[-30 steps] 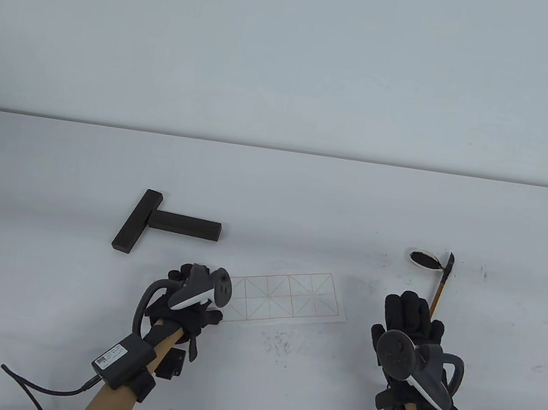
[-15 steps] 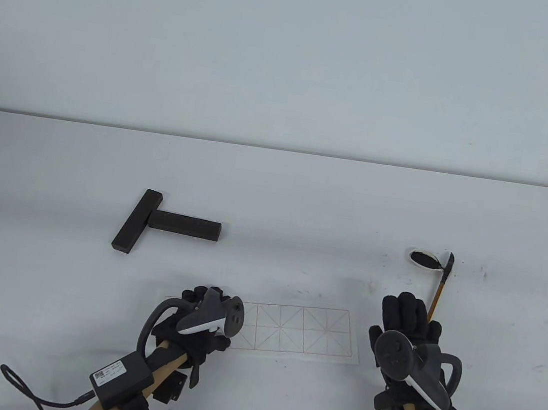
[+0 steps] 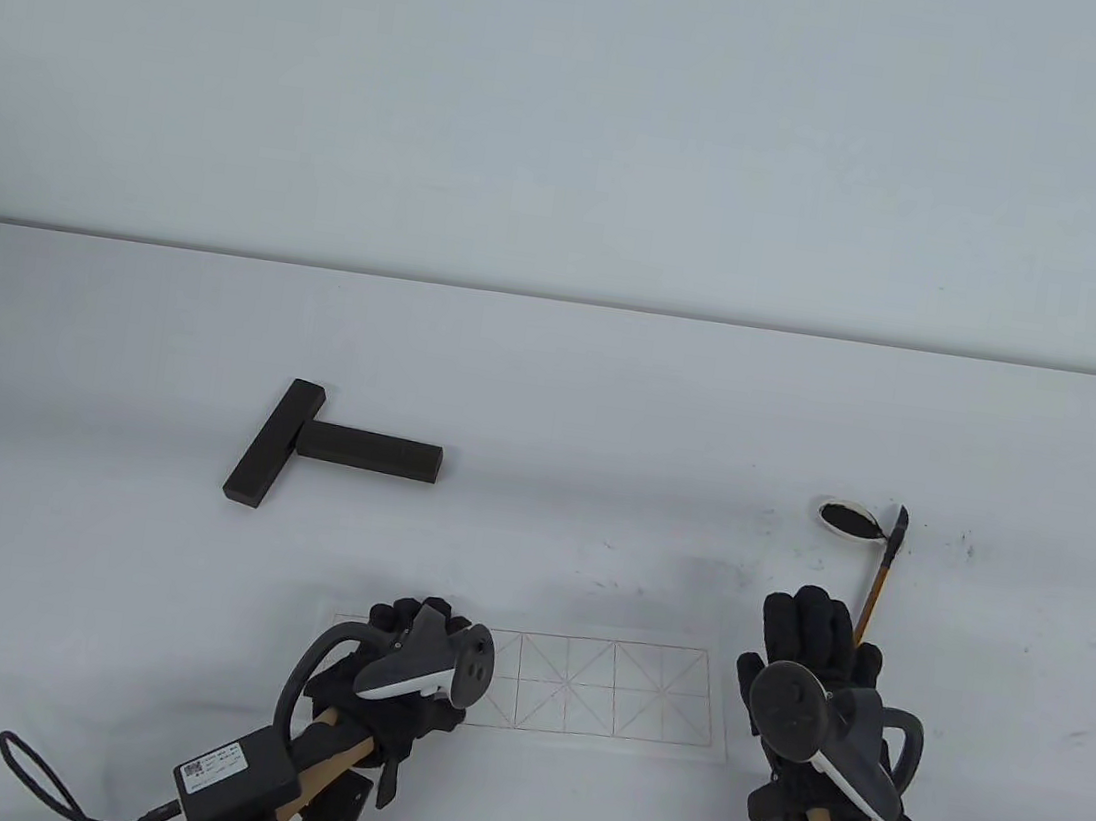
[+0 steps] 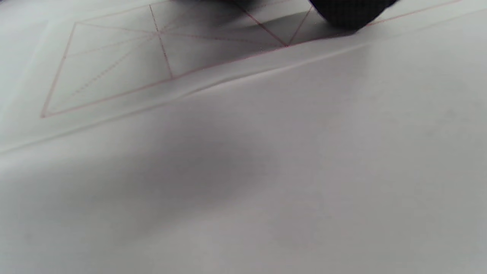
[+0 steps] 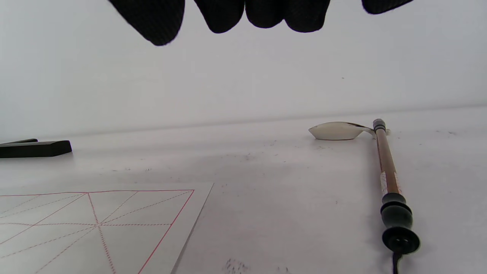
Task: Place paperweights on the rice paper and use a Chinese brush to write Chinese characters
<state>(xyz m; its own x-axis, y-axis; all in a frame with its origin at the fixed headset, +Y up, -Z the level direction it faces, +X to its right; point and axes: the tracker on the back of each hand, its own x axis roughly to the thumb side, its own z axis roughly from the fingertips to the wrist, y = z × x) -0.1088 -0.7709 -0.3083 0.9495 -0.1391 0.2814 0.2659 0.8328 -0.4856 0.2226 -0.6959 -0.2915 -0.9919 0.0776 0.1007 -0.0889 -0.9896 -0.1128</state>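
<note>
The rice paper (image 3: 612, 691), a white strip with a red grid, lies flat near the table's front edge. My left hand (image 3: 414, 620) rests on its left part, and in the left wrist view one fingertip (image 4: 350, 13) touches the paper (image 4: 114, 64). Two dark paperweights (image 3: 271, 442) (image 3: 371, 451) lie in a T shape at the back left, off the paper. The brush (image 3: 881, 575) lies on the table with its tip at the ink dish (image 3: 844, 519). My right hand (image 3: 818, 623) lies flat with straight fingers just left of the brush handle, holding nothing.
Ink specks mark the white table (image 3: 607, 418) around the dish and on the right side. In the right wrist view the brush (image 5: 388, 179) is to the right of the paper's corner (image 5: 95, 224), with a paperweight's end (image 5: 36, 148) at far left.
My left hand has slid the rice paper toward the front edge and slightly right, straightening it. The right hand has barely moved.
</note>
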